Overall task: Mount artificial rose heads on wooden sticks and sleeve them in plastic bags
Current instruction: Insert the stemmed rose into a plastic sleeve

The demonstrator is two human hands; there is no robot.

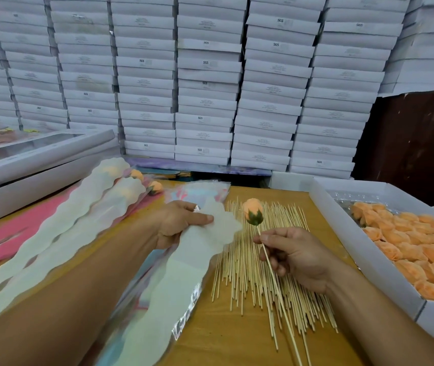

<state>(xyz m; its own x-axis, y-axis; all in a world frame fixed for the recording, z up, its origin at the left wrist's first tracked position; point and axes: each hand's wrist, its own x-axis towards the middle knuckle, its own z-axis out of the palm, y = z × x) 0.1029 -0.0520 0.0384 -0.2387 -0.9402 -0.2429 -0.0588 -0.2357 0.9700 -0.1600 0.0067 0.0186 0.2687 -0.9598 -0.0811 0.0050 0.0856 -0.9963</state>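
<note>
My right hand pinches a thin wooden stick with an orange rose head mounted on its upper end, green calyx below the petals. My left hand grips the top of a frosted white plastic sleeve lying on a stack of similar bags; the sleeve's mouth lies just left of the rose head. A loose pile of wooden sticks is spread on the wooden table under both hands. Two finished sleeved roses lie to the left.
A white tray at the right holds several orange rose heads. An open white box sits at the back left on pink sheets. A wall of stacked white boxes stands behind the table.
</note>
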